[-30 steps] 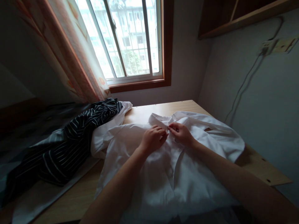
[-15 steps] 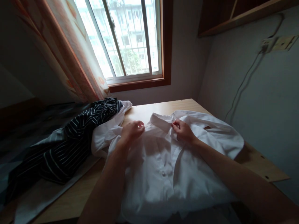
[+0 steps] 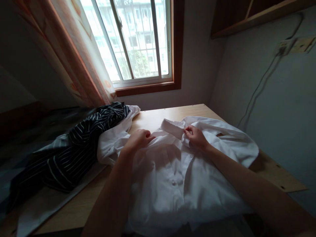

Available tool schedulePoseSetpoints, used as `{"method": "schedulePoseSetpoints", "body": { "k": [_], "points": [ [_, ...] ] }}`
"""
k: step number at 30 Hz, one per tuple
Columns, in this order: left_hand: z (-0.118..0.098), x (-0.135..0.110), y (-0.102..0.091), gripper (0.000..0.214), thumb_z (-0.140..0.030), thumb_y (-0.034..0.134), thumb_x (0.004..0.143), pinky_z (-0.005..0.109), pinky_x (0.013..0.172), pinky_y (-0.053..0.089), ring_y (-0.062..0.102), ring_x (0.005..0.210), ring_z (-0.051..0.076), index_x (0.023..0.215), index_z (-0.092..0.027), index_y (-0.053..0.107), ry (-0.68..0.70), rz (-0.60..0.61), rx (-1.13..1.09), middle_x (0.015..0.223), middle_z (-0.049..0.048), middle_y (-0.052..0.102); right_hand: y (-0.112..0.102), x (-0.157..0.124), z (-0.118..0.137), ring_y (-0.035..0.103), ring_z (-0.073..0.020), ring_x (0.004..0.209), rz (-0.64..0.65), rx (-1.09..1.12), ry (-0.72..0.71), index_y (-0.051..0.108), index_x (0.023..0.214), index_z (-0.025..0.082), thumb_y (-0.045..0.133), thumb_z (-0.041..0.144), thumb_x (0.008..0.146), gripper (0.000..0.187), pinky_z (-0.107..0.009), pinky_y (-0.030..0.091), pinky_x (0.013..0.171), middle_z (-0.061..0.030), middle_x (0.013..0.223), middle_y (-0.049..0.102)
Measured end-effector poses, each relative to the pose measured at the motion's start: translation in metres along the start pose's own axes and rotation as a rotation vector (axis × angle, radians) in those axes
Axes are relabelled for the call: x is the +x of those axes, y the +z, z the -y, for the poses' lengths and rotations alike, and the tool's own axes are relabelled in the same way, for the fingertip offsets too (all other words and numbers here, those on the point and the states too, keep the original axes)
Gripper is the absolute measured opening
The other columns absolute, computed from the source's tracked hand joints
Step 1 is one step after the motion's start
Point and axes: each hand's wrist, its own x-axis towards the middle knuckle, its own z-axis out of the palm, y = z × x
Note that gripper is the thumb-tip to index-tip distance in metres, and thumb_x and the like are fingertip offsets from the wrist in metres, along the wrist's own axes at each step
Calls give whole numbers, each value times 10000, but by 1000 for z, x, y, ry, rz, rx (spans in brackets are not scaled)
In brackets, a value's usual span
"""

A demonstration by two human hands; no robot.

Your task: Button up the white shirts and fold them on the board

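Note:
A white button-up shirt (image 3: 163,177) lies front side up on the wooden table (image 3: 150,115), its collar (image 3: 174,127) toward the window. My right hand (image 3: 196,136) pinches the right end of the collar between thumb and fingers. On the other side, my left hand (image 3: 139,139) is closed on the shirt's fabric near the left shoulder, and a fold is pulled up from it toward the collar. One button (image 3: 173,182) shows on the front placket. The shirt's lower edge hangs near the front of the table, in shadow.
Black-and-white striped clothing (image 3: 71,154) lies heaped at the left, over more white cloth (image 3: 49,204). Behind the table are a window (image 3: 138,42) and an orange-patterned curtain (image 3: 81,59). A cable (image 3: 256,89) hangs from a wall socket (image 3: 286,47) beneath a shelf (image 3: 247,24).
My left hand has closed on the shirt's shoulder fabric and lifted a fold. My right hand, still pinching the collar, has shifted slightly right.

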Motion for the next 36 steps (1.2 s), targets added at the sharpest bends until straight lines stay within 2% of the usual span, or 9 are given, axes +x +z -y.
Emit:
{"method": "schedulePoseSetpoints", "body": {
  "k": [7, 12, 16, 20, 22, 27, 30, 33, 36],
  "points": [
    [-1, 13, -27, 469, -545, 467, 861, 249, 549, 330, 458, 569, 132, 758, -144, 688, 39, -127, -310, 600, 15, 580, 1, 0, 3, 511, -171, 605, -99, -14, -12, 542, 741, 205, 482, 411, 834, 234, -299, 405, 622, -27, 674, 598],
    [-7, 28, -56, 417, -509, 463, 873, 238, 538, 310, 404, 565, 109, 674, -159, 570, 195, -175, -304, 595, -17, 470, 0, -1, 8, 481, -157, 595, -172, 29, -78, 514, 752, 210, 486, 420, 861, 238, -283, 388, 604, -6, 661, 556],
    [-2, 34, -83, 402, -561, 544, 817, 233, 548, 324, 418, 583, 110, 750, -166, 573, 253, -55, -266, 627, -27, 462, -1, -2, 13, 463, -146, 592, -193, 55, -122, 491, 749, 215, 488, 423, 879, 245, -271, 381, 596, 7, 652, 529],
    [8, 37, -107, 399, -567, 628, 762, 259, 545, 333, 478, 576, 137, 682, -178, 590, 161, 165, -23, 622, -3, 530, 1, -5, 17, 456, -141, 590, -166, 84, -153, 475, 747, 218, 486, 404, 894, 237, -266, 383, 593, 13, 656, 518],
    [7, 35, -112, 356, -510, 669, 746, 277, 560, 336, 491, 574, 152, 623, -187, 586, 149, 125, 172, 586, 4, 531, 3, -6, 17, 463, -142, 595, -142, 84, -176, 469, 745, 220, 489, 395, 901, 235, -266, 389, 598, 12, 663, 518],
    [-11, 13, -102, 138, -298, 618, 814, 306, 674, 416, 641, 793, 245, 866, -179, 664, 188, -167, 464, 839, 83, 682, 7, -9, 13, 539, -162, 670, -20, 120, -205, 556, 832, 210, 506, 375, 905, 187, -278, 433, 643, -17, 767, 598],
    [-12, 5, -89, 225, -225, 544, 846, 345, 727, 447, 671, 875, 306, 1030, -156, 654, 54, -216, 521, 931, 130, 699, 8, -10, 11, 530, -153, 653, 66, 102, -207, 609, 1068, 217, 561, 358, 874, 244, -290, 452, 656, -27, 887, 638],
    [0, 8, -75, 322, -234, 477, 893, 394, 778, 453, 668, 927, 350, 1167, -137, 614, -104, -231, 543, 975, 171, 699, 8, -11, 11, 506, -148, 646, 36, 60, -206, 556, 1225, 229, 597, 320, 838, 400, -290, 455, 657, -16, 885, 607],
    [13, 16, -57, 352, -202, 413, 923, 417, 831, 441, 641, 1000, 358, 1210, -110, 595, -172, -197, 550, 1022, 208, 687, 9, -10, 10, 504, -148, 641, -4, 91, -180, 500, 1281, 221, 608, 294, 807, 491, -278, 449, 634, 15, 797, 539]
  ]
}}
